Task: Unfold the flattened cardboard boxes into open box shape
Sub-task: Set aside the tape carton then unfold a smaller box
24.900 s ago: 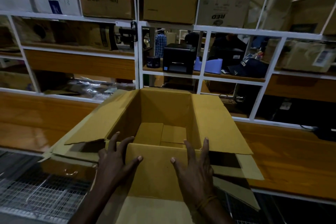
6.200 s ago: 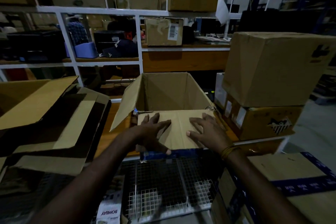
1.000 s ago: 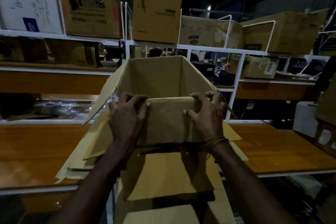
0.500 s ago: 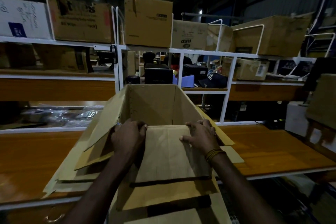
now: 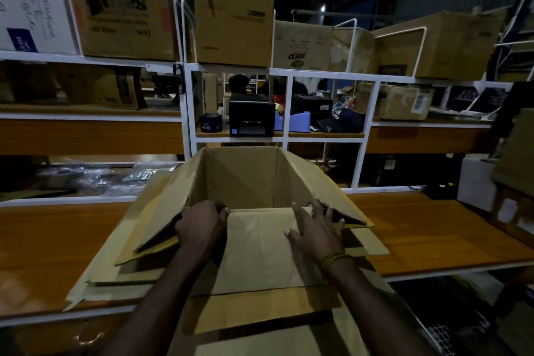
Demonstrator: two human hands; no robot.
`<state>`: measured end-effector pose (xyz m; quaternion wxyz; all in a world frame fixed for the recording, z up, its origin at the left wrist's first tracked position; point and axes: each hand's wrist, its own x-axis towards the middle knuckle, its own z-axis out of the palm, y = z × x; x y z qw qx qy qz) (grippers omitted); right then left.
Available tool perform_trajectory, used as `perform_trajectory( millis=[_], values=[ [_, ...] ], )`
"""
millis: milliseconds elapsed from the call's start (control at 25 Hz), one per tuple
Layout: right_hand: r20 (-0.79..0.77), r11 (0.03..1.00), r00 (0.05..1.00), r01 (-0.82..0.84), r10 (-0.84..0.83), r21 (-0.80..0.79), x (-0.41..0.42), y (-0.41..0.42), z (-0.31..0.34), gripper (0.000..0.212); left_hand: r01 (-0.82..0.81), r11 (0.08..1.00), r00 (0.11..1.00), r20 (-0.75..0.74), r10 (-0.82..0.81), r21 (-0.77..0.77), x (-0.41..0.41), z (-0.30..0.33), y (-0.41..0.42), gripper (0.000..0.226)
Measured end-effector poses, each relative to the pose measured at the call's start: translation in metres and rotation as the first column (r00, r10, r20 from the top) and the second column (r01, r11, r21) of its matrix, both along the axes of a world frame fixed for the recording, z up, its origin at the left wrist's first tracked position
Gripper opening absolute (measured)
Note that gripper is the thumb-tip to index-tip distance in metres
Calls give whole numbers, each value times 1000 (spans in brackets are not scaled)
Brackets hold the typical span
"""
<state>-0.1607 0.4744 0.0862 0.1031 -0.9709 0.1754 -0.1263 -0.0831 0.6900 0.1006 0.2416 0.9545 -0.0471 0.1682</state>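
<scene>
Box: 1 cardboard box [image 5: 242, 179] is stood open on the wooden bench [image 5: 433, 234], its 4 walls squared; the far wall is raised below the label printer [image 5: 251, 117].
Near flap: the near flap [image 5: 260, 248] is folded outward toward the person; side flaps are splayed to either side of the box.
Left hand: the left hand [image 5: 200, 225] is curled over the box's near-left corner, gripping the rim.
Right hand: the right hand [image 5: 316, 230] is laid flat on the near flap, fingers spread, pressing, nothing gripped.
Stack: flattened cardboard [image 5: 115, 280] is seen lying under the box.
Progress: this box is judged nearly formed; only flap-settling is left; the flat pieces beneath are judged still to be unfolded.
</scene>
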Motion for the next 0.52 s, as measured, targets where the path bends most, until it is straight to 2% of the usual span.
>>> perform_trajectory(
  millis=[120,280,440,520],
  values=[
    [-8,999,1000,-30,30,24,-1,-5,-1,69,-32,999,999,15,32,4,-5,-4,-2,28],
    [18,993,998,-69,67,96,-8,-9,-12,74,-80,992,997,15,79,98,-34,-19,-14,40],
    [83,981,988,-141,131,135,-21,-14,-22,74,-84,979,995,-41,93,183,-50,-30,-34,70],
    [140,974,978,-172,152,150,-29,-20,-27,69,-30,983,999,-32,36,178,-56,-32,-51,77]
  ],
)
